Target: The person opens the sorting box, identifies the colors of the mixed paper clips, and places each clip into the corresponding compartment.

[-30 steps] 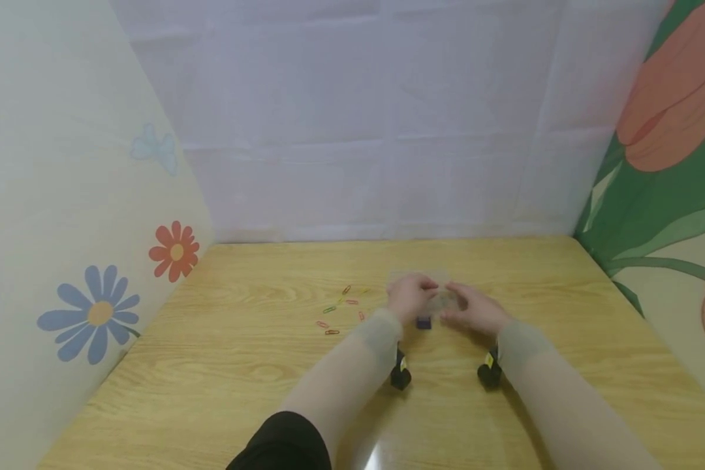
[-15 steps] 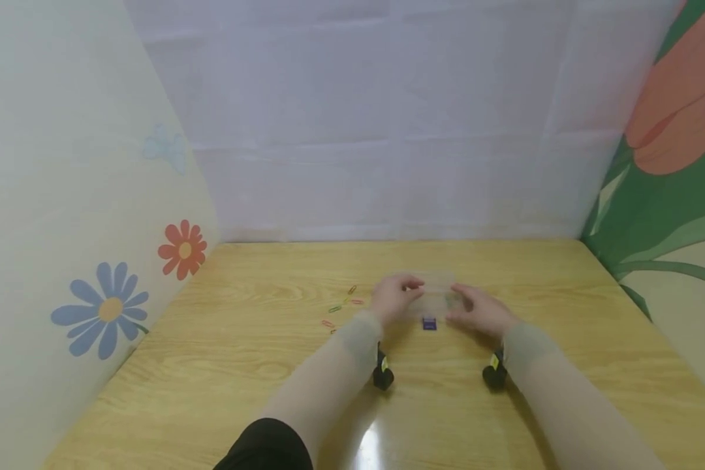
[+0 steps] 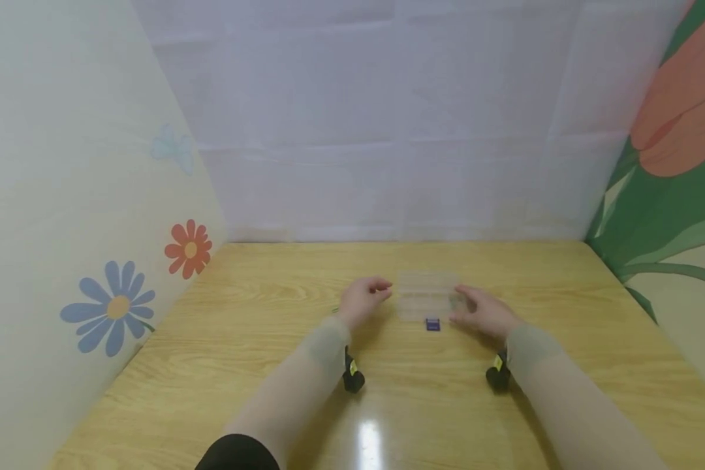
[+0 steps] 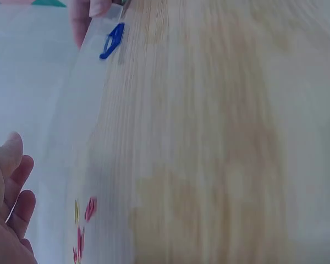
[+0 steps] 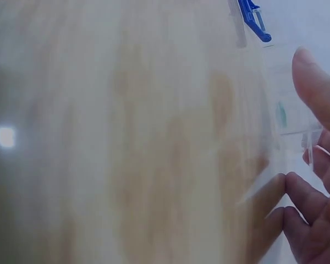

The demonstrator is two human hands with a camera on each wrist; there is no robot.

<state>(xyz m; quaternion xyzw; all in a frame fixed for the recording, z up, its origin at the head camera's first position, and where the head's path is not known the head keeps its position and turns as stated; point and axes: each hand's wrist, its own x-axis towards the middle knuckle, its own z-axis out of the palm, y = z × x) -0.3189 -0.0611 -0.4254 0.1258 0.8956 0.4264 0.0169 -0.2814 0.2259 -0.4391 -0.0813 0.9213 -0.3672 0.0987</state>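
Note:
A clear plastic compartment box (image 3: 425,295) lies on the table, its blue latch (image 3: 433,324) facing the near side. At its right end my right hand (image 3: 483,312) holds the corner between thumb and fingers. Inside, a small green piece (image 5: 281,114) shows through the plastic in the right wrist view. My left hand (image 3: 364,300) hovers just left of the box, fingers loosely bent, nothing between them. Pink, red and yellow paper clips (image 4: 80,242) lie near that hand in the left wrist view; in the head view the hand and forearm hide most of them.
The wood-grain table (image 3: 258,365) reaches back to a white cloth backdrop (image 3: 329,130). Flower-printed panels (image 3: 117,307) stand at both sides. A wrist camera (image 3: 352,378) hangs under each wrist, low over the table.
My left hand has drawn away from the box toward the left, over the paper clips. My right hand stays at the box's right end. The head view has turned slightly left.

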